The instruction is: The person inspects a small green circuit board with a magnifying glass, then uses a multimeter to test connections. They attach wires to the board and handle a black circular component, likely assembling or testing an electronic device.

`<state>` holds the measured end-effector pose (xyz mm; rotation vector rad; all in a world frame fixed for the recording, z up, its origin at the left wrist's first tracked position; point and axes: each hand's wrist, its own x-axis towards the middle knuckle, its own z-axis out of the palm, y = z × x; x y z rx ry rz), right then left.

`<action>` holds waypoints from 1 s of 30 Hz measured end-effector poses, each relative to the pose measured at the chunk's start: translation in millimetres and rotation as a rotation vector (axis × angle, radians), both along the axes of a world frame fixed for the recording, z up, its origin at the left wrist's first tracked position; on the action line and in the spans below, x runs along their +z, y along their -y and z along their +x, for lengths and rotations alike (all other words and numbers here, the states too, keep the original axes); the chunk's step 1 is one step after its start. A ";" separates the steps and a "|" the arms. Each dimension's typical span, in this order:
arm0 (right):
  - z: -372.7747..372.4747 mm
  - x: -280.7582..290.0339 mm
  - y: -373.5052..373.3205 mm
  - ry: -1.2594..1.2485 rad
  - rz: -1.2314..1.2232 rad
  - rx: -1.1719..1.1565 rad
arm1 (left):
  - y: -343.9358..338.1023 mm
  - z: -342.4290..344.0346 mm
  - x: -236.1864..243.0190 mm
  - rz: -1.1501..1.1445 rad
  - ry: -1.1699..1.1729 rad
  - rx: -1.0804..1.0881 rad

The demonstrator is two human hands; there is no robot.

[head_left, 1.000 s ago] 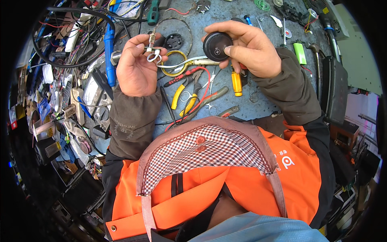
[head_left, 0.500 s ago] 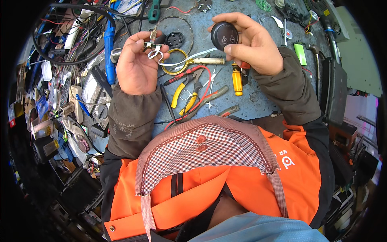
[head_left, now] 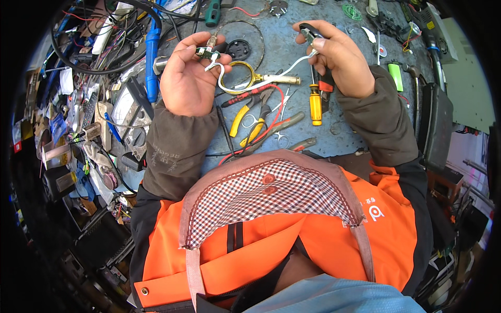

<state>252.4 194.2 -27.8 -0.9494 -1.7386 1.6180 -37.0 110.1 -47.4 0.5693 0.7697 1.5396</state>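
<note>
My left hand point(head_left: 189, 83), palm up, pinches a small green circuit board point(head_left: 208, 53) with a metal plug end at its upper side. From that board a white cable point(head_left: 263, 83) droops and runs across to my right hand point(head_left: 342, 58). Between the thumb and fingers of that hand is a round black button control point(head_left: 310, 30), tilted so that its inner side with a bit of circuit board shows. A round black plastic part point(head_left: 238, 49) lies beside my left fingertips. Below the cable rests a brass-rimmed magnifying glass point(head_left: 252, 76).
Yellow-handled pliers point(head_left: 240, 121), a red test lead point(head_left: 282, 99) and a yellow screwdriver point(head_left: 315, 108) lie on the blue bench. At left stand a blue-handled tool point(head_left: 151, 68) and heaped parts. A green battery-like block point(head_left: 395, 77) and black case point(head_left: 436, 122) are at right.
My right hand has turned the button control from its face with buttons to its edge and inner side. The white cable now hangs in a looser curve. My left hand keeps its hold.
</note>
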 end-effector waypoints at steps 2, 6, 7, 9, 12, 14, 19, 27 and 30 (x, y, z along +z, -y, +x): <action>0.7 -2.3 -2.1 -0.106 -0.088 0.027 | -0.7 -4.3 -3.5 0.010 0.044 -0.023; -1.5 -5.5 -5.3 -0.205 -0.166 0.060 | -2.7 -5.2 -5.5 0.025 0.116 -0.039; -3.0 -5.1 -4.2 -0.191 -0.166 0.056 | -2.9 -4.7 -5.1 0.028 0.108 -0.038; -5.4 -3.5 -1.4 -0.159 -0.166 0.052 | -2.7 -3.5 -4.2 0.030 0.097 -0.033; -6.1 -2.5 1.2 -0.130 -0.184 0.035 | -1.5 -3.6 -2.7 0.025 0.085 -0.028; -6.2 -1.9 2.5 -0.116 -0.181 0.024 | -0.8 -3.6 -2.0 0.020 0.083 -0.029; -7.1 -3.8 1.5 -0.081 -0.172 0.033 | -0.4 -2.7 -2.4 0.018 0.074 -0.027; -8.9 -12.1 3.4 0.034 -0.010 0.001 | -3.4 -3.4 -7.3 0.047 0.097 -0.071; -9.6 -20.1 5.0 0.103 0.141 0.002 | -4.4 -3.6 -9.9 0.060 0.115 -0.105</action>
